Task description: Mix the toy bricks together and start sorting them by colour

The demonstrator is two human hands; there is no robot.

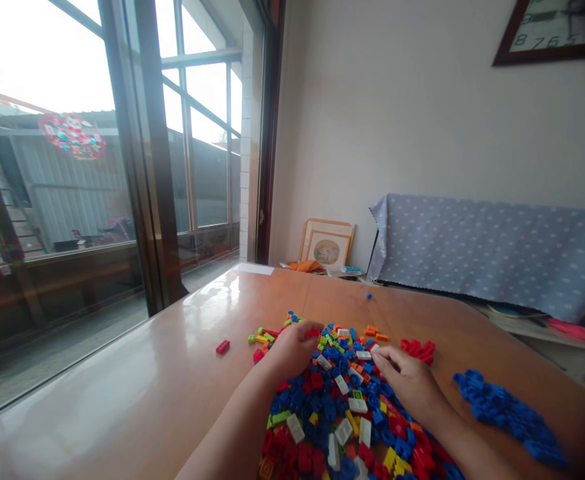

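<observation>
A large heap of mixed toy bricks (329, 400) in red, blue, white, yellow, green and orange spreads over the wooden table in front of me. At the heap's far left side, my left hand (295, 347) is closed on a red toy brick (314, 331), whose edge shows by the fingertips. My right hand (407, 373) reaches in from the right with thumb and forefinger pinched at a small white brick (374, 348). The curled fingers of both hands partly hide what they grip.
A sorted pile of blue bricks (509, 413) lies to the right, and a small red group (418, 350) sits beyond my right hand. One red brick (223, 347) lies apart at left. Framed pictures (326, 243) lean behind the table (172, 387), near a cloth-covered object (487, 253).
</observation>
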